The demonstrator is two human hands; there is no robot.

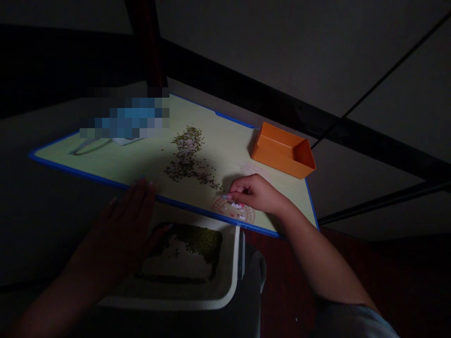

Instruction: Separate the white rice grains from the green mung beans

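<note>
Small greenish, bean-like grains (188, 141) lie scattered on a pale tabletop (221, 136) with a blue rim. My right hand (257, 191) rests at the near right of these grains, thumb and forefinger pinched together; whatever may be between the fingertips is too small to make out. Under it, a round printed pattern (232, 209) shows on the tabletop. My left hand (130, 216) is in shadow at the table's near edge, its fingers stretched out and apparently holding nothing. Below the edge, a white-rimmed tub (225, 291) contains many more green grains (202, 241).
An orange rectangular box (282, 150) stands at the table's far right. On the far left is a blurred-out blue item (134, 117) with a cord or loop (86, 148) beside it. A dark post (148, 47) and pale panels rise behind the table. A reddish floor (282, 277) shows below.
</note>
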